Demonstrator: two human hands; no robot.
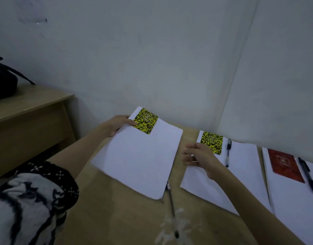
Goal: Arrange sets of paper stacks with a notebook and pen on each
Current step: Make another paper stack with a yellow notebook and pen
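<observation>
The wooden table (127,220) carries three paper stacks; the left paper stack (139,161) lies tilted just beside the left hand's fingers, the middle paper stack (240,175) runs under the right hand, and the right paper stack (293,200) sits well beyond those fingers; the left hand (116,125) pinches the left stack's far corner, thumb pressed on the yellow notebook (146,123) there; the right hand (199,159) hovers with fingers loosely curled and slightly apart, holding nothing I can tell, fingertips just beside a second yellow notebook (212,145); a red notebook (285,165) tops the right stack; a loose pen (171,207) lies below the left stack, blurred.
</observation>
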